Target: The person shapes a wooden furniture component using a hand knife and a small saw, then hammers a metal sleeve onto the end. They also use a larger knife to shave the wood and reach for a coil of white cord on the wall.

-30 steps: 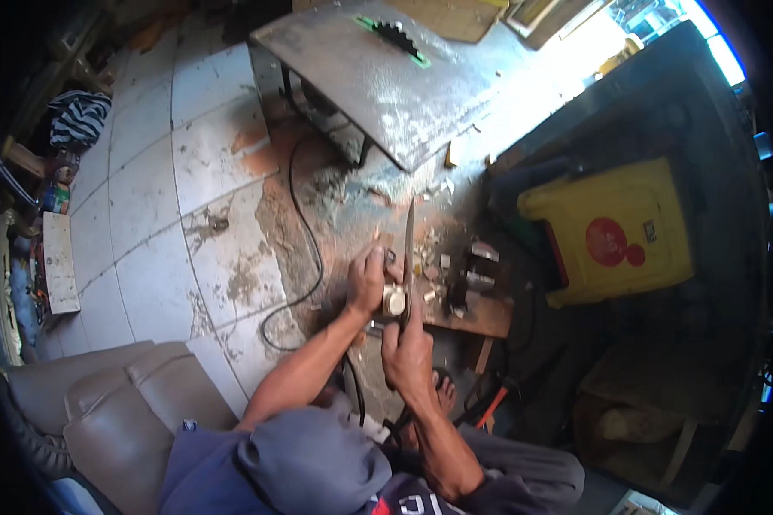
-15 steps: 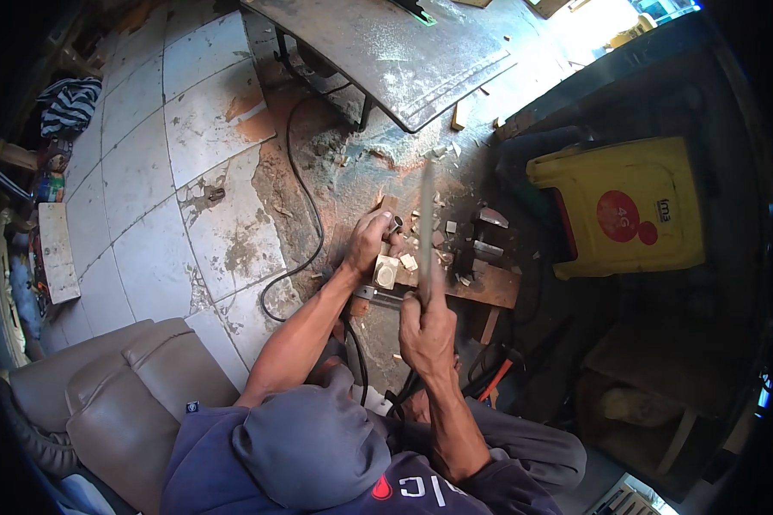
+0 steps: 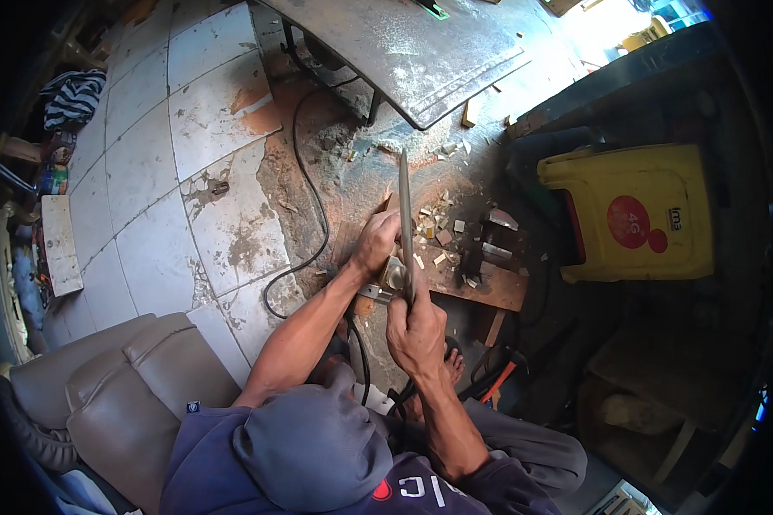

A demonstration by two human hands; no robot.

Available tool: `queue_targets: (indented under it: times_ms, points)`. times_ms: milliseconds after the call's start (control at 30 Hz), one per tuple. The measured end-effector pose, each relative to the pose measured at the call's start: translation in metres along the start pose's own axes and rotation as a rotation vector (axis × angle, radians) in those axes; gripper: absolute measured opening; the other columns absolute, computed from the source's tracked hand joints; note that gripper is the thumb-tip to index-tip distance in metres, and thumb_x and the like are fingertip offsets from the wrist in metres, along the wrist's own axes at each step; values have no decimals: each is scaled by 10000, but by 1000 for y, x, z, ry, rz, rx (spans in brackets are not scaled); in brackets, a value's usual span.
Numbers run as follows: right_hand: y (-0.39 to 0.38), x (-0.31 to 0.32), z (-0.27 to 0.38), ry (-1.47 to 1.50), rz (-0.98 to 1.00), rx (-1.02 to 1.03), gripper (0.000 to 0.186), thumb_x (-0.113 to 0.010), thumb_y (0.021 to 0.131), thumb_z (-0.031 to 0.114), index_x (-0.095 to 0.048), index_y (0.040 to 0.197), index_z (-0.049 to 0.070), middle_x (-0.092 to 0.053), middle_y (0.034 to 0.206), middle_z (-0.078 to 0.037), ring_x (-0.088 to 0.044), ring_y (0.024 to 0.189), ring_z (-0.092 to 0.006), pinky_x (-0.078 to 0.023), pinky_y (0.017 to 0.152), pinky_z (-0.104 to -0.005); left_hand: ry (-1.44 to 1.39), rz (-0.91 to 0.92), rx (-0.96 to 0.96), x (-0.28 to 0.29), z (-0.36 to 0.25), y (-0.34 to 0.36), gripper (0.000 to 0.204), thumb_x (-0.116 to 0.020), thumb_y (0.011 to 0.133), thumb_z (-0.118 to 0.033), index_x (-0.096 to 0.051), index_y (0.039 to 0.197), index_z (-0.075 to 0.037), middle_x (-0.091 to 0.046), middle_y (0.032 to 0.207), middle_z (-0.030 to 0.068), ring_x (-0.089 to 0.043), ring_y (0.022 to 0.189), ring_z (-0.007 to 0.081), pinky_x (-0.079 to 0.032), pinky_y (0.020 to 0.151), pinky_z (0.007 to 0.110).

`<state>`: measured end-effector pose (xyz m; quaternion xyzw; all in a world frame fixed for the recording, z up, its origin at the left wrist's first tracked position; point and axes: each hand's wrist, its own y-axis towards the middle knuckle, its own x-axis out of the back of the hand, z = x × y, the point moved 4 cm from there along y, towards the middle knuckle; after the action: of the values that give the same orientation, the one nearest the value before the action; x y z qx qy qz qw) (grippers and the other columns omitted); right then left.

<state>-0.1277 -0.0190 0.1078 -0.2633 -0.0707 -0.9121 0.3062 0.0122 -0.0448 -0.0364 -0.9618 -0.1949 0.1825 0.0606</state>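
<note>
My left hand point(image 3: 375, 243) is closed around a piece of wood on a low wooden work board point(image 3: 498, 287); a small pale block point(image 3: 394, 274) with a rounded face shows just below the fingers. Gripped in my right hand point(image 3: 416, 335) is a long, narrow metal blade-like tool point(image 3: 405, 202), pointing away from me and lying along the block's right side. Whether it touches the block I cannot tell. Small wood offcuts point(image 3: 444, 236) are scattered to the right, beside a dark metal piece point(image 3: 481, 249) on the board.
A dusty saw table point(image 3: 404, 69) stands ahead. A black cable point(image 3: 326, 236) crosses the broken tiled floor point(image 3: 137, 232). A yellow plastic piece of furniture point(image 3: 678, 206) is at the right, a brown padded chair point(image 3: 116, 403) at lower left. An orange-handled tool point(image 3: 498, 386) lies near my foot.
The long tool has swung left from half a second ago and is back alongside the block, much as it was a second ago. My right hand moved slightly left with it.
</note>
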Motion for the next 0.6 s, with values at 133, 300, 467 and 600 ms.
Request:
queue_targets:
  times_ms: [133,300,467,600]
  points:
    - [2,0,1,20,-18,2,578,-524,935,-28,-484,1507,48,-664,838,-283,-725,723,-391,-544,651,-408,-113,-24,71,-6,-11,-3,337,-478,1049,-349,-570,944,-42,-555,699,54,-502,563,121,-382,523,269]
    - [1,-2,2,-6,78,-96,597,-507,938,-28,-447,1527,41,-689,990,-305,-746,777,-360,-555,691,-368,162,60,-199,6,5,2,325,-462,1055,-327,-569,954,-37,-569,736,55,-505,566,119,-406,534,278]
    - [-1,4,3,8,39,-77,680,-486,947,-11,-262,1586,43,-684,1009,-345,-730,852,-427,-551,774,-442,126,40,-199,-4,1,4,313,-458,1050,-307,-563,931,-37,-563,753,44,-530,594,129,-431,557,295]
    - [-5,3,16,90,45,-136,542,-465,979,22,-264,1481,3,-668,1054,-351,-707,905,-454,-532,836,-483,339,36,-256,8,4,-1,324,-451,1051,-297,-570,913,-30,-552,750,48,-586,663,153,-451,573,316]
